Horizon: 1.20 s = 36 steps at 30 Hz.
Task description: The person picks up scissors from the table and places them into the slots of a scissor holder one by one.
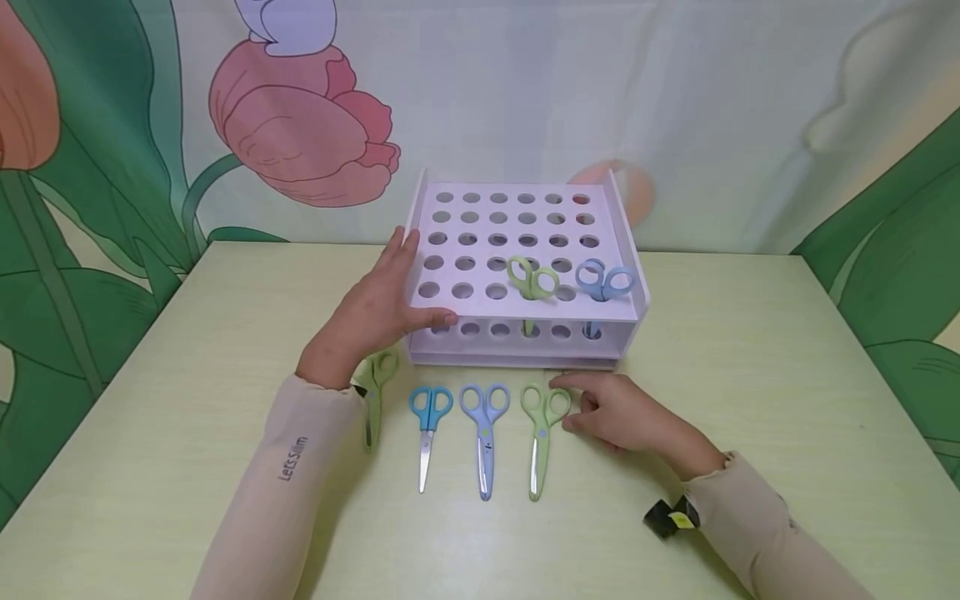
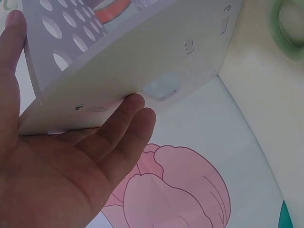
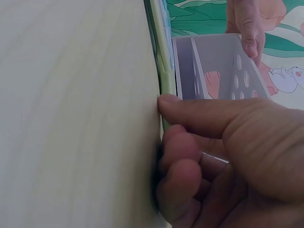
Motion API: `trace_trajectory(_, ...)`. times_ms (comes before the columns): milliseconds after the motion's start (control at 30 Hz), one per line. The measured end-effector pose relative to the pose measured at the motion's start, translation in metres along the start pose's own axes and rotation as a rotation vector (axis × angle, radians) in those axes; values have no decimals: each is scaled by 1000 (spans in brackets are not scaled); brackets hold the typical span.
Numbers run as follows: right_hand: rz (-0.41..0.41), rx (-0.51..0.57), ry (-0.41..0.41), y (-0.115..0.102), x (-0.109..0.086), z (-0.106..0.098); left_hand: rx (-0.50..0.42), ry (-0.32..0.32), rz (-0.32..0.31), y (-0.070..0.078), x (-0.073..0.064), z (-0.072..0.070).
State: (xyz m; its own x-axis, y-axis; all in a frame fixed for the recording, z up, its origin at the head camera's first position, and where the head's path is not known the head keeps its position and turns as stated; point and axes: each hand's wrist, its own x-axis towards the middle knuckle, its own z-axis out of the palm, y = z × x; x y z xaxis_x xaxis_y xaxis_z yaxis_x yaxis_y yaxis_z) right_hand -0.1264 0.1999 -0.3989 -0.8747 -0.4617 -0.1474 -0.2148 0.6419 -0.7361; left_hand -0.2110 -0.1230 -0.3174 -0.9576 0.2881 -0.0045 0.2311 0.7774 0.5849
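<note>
in the head view, 4 pairs of scissors are lying in a row on the desk (image 1: 750, 350), in front of a white rack (image 1: 482, 251) full of round holes. the green scissors (image 1: 541, 433) at the row's right end are lying flat, handles toward the rack, a shiny strip running along the blade. 2 more pairs, pale green (image 1: 528, 275) and pale blue (image 1: 600, 279), are standing in the rack's front row. the right hand (image 1: 618, 412) is reaching the green scissors' right loop, fingers curling, thumb and forefinger leaving a narrow gap; i cannot tell whether they are pinching it. the left hand (image 1: 378, 304) is holding the rack's left front corner.

the left wrist view is revealing the rack's outer wall (image 2: 142, 61) with 2 screws (image 2: 80, 107), the left fingers spreading slightly along it.

the right wrist view is showing the green scissors edge-on, the thumb touching them.
</note>
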Motion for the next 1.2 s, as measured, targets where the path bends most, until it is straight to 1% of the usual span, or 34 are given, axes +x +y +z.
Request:
trace_trajectory(233, 17, -9, -22, -4, -1, -1, 0, 1, 10, -1, 0, 0)
trace_trajectory(400, 40, -26, -44, -4, -2, -6, -11, 2, 11, -3, 0, 0)
trace_trajectory(567, 52, -16, -55, -4, -4, -10, -14, 3, 12, -2, 0, 0)
trace_trajectory(733, 47, -21, -63, -2, -2, -11, -5, 5, 7, -2, 0, 0)
trace_trajectory(867, 10, -70, -43, 2, 2, -11, 2, 5, 8, -2, 1, -2)
trace_trajectory(967, -2, -117, -38, 2, 3, -13, -4, 0, 5, -2, 1, -2)
trace_trajectory(1033, 19, -137, -44, 1, 2, -15, -7, -3, 3, -3, 1, -2)
trace_trajectory(1200, 135, -127, -54, -4, -3, -21, 0, -5, 8, -2, 1, -1)
